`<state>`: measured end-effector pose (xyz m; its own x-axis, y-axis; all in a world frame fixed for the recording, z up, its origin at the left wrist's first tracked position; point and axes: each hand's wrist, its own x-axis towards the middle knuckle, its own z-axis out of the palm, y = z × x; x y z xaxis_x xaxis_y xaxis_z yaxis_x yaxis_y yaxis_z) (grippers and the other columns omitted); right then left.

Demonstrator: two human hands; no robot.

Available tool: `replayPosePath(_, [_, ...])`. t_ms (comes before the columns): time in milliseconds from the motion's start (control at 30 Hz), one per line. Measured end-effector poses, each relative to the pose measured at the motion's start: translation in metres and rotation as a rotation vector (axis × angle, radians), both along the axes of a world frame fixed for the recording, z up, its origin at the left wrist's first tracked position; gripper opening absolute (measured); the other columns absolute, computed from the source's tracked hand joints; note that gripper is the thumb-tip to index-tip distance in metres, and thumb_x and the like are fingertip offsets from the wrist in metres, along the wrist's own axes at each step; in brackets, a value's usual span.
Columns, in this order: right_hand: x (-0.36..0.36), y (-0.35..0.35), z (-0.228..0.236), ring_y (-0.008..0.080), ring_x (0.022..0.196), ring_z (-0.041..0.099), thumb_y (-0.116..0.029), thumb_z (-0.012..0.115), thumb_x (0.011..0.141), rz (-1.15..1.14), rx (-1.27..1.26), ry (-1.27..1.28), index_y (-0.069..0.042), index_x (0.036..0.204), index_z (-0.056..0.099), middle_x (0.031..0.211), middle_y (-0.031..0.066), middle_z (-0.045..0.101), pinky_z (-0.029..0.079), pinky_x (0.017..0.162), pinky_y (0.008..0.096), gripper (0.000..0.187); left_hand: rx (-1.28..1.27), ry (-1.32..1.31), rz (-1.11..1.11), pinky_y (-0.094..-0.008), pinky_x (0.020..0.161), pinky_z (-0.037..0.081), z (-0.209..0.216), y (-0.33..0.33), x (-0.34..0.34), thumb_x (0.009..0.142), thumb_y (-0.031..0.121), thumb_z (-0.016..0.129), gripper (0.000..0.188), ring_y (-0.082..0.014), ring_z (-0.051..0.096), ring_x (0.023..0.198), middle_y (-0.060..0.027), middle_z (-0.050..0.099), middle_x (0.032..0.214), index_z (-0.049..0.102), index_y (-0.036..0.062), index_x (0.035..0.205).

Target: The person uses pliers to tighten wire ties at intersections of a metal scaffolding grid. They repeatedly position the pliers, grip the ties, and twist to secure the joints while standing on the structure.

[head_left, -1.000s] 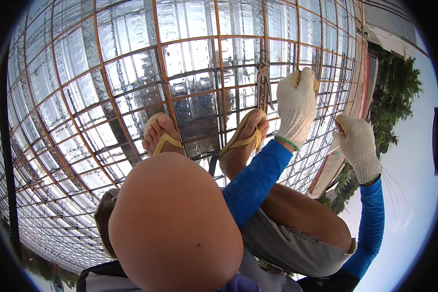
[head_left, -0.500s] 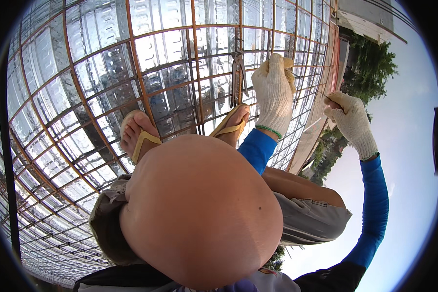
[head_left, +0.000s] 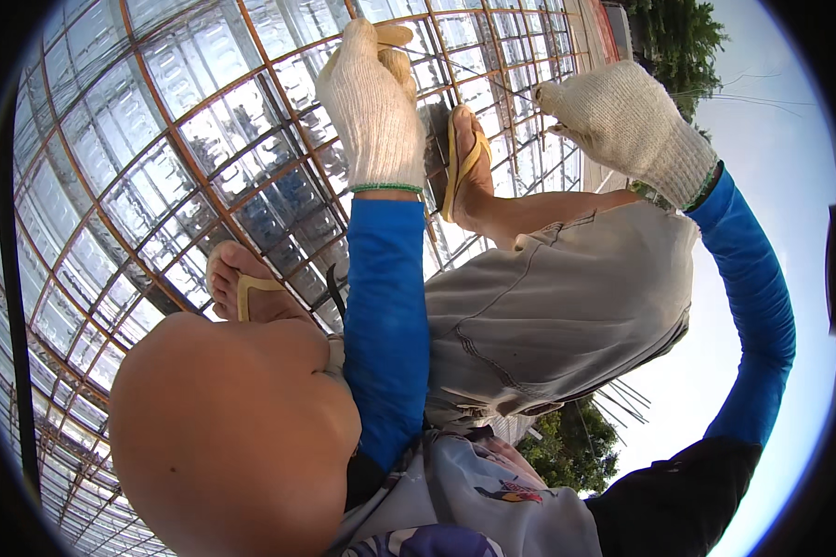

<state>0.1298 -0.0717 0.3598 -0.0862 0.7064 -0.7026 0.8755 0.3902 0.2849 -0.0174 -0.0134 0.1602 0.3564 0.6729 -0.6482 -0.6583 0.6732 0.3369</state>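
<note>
My left hand [head_left: 372, 107], in a white knit glove with a green cuff edge, is closed above the rusty rebar mesh [head_left: 195, 172]. Whatever its fingers hold is hidden by the glove. To its right, my right hand [head_left: 622, 125] is raised, gloved the same way, with its fingers pinched together. Thin dark wire [head_left: 752, 99] trails behind that hand, and a fine length also shows by its fingertips. Beside my left sleeve, a dark curved tool handle [head_left: 335, 290] shows partly, the rest covered by the arm.
Shiny corrugated metal sheets [head_left: 172, 79] lie under the mesh. My sandalled feet, left [head_left: 241, 283] and right [head_left: 469, 162], stand on the bars. Trees [head_left: 673, 46] rise beyond the deck edge at right. A dark upright strip [head_left: 14, 306] runs along the left.
My left hand has moved left and farther away; my right hand has moved left and up. The view has shifted, and my left sleeve now covers most of the tool.
</note>
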Motion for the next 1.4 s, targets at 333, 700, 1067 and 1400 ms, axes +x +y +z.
replayPosePath(333, [0.051, 0.016, -0.027, 0.0265, 0.104, 0.072, -0.013, 0.07, 0.099, -0.537, 0.554, 0.604, -0.005, 0.134, 0.068, 0.12, 0.014, 0.074, 0.059, 0.092, 0.0365, 0.036, 0.115, 0.167, -0.074, -0.0243, 0.041, 0.023, -0.001, 0.005, 0.001, 0.11, 0.024, 0.062, 0.028, -0.0065, 0.034, 0.047, -0.0021, 0.052, 0.066, 0.066, -0.0028, 0.103])
replayPosePath(700, [0.06, -0.02, -0.076, 0.0267, 0.098, 0.075, -0.026, 0.071, 0.099, -0.88, 0.108, 0.887, -0.006, 0.133, 0.072, 0.106, 0.0126, 0.077, 0.062, 0.081, 0.0419, 0.039, 0.247, 0.181, -0.308, -0.0227, 0.043, 0.021, -0.026, -0.013, 0.03, 0.115, 0.033, 0.055, 0.045, -0.0052, 0.032, 0.05, 0.0032, 0.048, 0.066, 0.073, -0.0076, 0.11])
replayPosePath(1067, [0.094, -0.101, -0.157, 0.0365, 0.078, 0.075, -0.025, 0.076, 0.089, -0.74, 0.327, 0.617, -0.013, 0.124, 0.073, 0.083, 0.0135, 0.075, 0.059, 0.069, 0.0471, 0.037, 0.112, 0.305, -0.468, -0.0214, 0.044, 0.027, -0.062, -0.051, 0.088, 0.111, 0.045, 0.058, 0.053, -0.0034, 0.039, 0.049, 0.0046, 0.046, 0.06, 0.074, -0.0055, 0.106])
replayPosePath(1400, [0.244, -0.094, -0.202, 0.0271, 0.081, 0.077, -0.021, 0.076, 0.093, -0.902, 0.353, 0.455, -0.012, 0.126, 0.076, 0.091, 0.0091, 0.078, 0.06, 0.074, 0.0407, 0.034, 0.938, 1.085, -0.678, -0.0424, 0.07, 0.057, -0.099, -0.011, 0.124, 0.104, 0.038, 0.067, 0.036, -0.0274, 0.071, 0.073, -0.0112, 0.074, 0.082, 0.078, 0.0049, 0.108])
